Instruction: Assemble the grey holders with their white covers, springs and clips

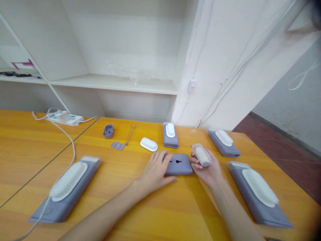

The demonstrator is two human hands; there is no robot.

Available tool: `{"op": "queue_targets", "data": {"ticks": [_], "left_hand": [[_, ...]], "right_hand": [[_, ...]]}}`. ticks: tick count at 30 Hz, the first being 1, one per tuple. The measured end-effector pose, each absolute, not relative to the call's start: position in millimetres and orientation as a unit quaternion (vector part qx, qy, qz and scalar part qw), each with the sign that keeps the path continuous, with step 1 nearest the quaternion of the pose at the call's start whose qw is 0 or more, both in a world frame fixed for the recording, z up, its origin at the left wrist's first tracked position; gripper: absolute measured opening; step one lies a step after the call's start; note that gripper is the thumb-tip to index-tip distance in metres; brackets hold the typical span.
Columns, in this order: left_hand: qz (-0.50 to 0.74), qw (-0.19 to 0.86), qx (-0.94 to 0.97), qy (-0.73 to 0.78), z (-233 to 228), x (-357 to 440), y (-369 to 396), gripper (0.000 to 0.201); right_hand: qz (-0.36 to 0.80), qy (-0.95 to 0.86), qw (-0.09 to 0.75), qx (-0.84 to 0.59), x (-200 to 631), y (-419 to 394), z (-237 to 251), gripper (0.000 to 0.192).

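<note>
My left hand (156,170) is closed over the left end of a purple-grey rectangular case part (182,167) lying on the table. Two black cut-outs show in its top. Just right of it, my right hand (209,170) holds up a whitish, translucent oblong piece (202,155) between thumb and fingers. The knuckles of that hand are close to the case part's right end. A white oval ribbed piece (148,144) lies beyond my left hand. Farther left are a coil spring (130,134), a flat purple-grey piece with ring cut-outs (117,145) and a small purple-grey cup-shaped part (108,131).
Purple-grey units with white oval tops stand around: one behind (171,135), two at right (224,143) (259,194), one at left (66,189). A white cable (73,147) crosses the left unit from a power strip (65,118). White shelving (115,83) backs the wooden table (155,214).
</note>
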State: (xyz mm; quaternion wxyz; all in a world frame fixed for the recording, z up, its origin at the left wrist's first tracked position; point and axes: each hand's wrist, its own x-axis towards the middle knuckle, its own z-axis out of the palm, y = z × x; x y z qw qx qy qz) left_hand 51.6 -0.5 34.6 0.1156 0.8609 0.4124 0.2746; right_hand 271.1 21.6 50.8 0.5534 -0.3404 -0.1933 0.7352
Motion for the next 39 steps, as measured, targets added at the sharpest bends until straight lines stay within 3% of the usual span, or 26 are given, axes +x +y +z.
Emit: {"op": "queue_targets", "data": {"ticks": [6,12,15,19,22,24,28,32,35,39], "left_hand": [[0.242,0.126,0.873,0.404,31.1,37.6,3.6,0.070],[0.257,0.162,0.862,0.405,29.4,11.9,3.7,0.067],[0.263,0.161,0.860,0.407,28.1,2.4,5.0,0.071],[0.261,0.125,0.868,0.404,28.4,1.9,7.0,0.071],[0.253,0.071,0.873,0.411,27.6,9.2,7.1,0.072],[0.249,0.042,0.874,0.416,25.2,14.5,7.0,0.073],[0.256,0.029,0.870,0.419,19.3,18.0,7.8,0.068],[0.269,0.050,0.878,0.393,18.5,11.6,9.6,0.068],[0.291,0.046,0.875,0.384,19.3,5.7,10.4,0.068],[0.332,0.021,0.866,0.374,18.3,1.6,10.9,0.067]], "right_hand": [[0.656,-0.244,0.552,-0.453,282.9,25.9,52.4,0.024],[0.640,-0.290,0.527,-0.477,293.2,28.2,45.2,0.029],[0.463,-0.409,0.459,-0.638,297.7,30.1,35.4,0.035],[0.085,-0.571,0.252,-0.776,300.2,30.2,29.8,0.038],[-0.024,-0.594,0.131,-0.793,295.7,27.9,31.6,0.043],[-0.048,-0.600,0.109,-0.791,291.4,26.3,33.3,0.047],[-0.094,-0.581,0.147,-0.795,287.3,25.7,36.7,0.052],[-0.061,-0.575,0.304,-0.757,287.3,26.9,43.7,0.046],[0.061,-0.577,0.434,-0.689,280.0,25.3,51.5,0.044],[0.296,-0.501,0.527,-0.620,256.2,20.6,57.3,0.046]]}}
